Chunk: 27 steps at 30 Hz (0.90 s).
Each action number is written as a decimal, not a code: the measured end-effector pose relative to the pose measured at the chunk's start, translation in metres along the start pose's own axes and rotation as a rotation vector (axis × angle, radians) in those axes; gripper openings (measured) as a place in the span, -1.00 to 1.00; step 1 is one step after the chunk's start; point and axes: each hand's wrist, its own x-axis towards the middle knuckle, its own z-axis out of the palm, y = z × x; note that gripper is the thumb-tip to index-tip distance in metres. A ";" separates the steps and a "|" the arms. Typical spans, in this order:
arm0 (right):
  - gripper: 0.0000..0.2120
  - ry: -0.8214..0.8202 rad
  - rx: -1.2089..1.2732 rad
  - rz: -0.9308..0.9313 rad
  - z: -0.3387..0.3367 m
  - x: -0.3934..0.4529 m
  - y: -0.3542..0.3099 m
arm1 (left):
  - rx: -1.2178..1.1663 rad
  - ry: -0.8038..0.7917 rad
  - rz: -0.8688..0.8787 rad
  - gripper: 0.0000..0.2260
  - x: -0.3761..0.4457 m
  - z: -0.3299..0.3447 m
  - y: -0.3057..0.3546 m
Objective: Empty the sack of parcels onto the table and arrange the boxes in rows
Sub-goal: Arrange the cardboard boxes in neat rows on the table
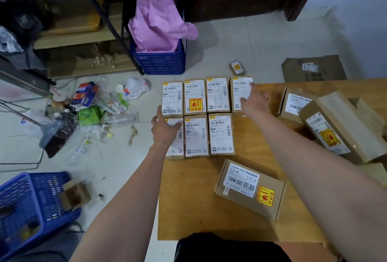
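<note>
A: Seven small brown cardboard boxes with white labels (196,117) sit in two rows at the wooden bench's (199,209) far left corner.

B: Left hand (165,129) and right hand (254,99) lie flat, fingers straight, on end boxes. A shove could tip some off.

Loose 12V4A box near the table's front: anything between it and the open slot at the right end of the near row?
Nothing visible. The loose box lies below the near row, and the bare table right of that row's third box is open. The right hand is above the gap, on the far row's end box.
</note>
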 end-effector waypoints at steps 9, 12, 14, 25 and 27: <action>-0.17 -0.238 -0.052 -0.072 -0.009 0.039 0.000 | -0.063 -0.069 -0.130 -0.20 0.029 0.006 0.018; -0.21 -0.223 -0.011 -0.091 -0.001 0.035 0.000 | -0.072 -0.052 -0.132 -0.24 0.029 0.012 0.016; -0.27 -0.204 -0.013 -0.119 0.000 0.032 -0.002 | -0.071 -0.043 -0.137 -0.26 0.030 0.014 0.015; -0.38 -0.234 0.070 -0.069 -0.006 0.030 0.002 | -0.034 -0.052 -0.150 -0.24 0.030 0.009 0.016; -0.40 -0.211 0.055 -0.015 -0.007 0.031 0.003 | 0.170 0.040 -0.152 -0.29 0.023 0.008 0.024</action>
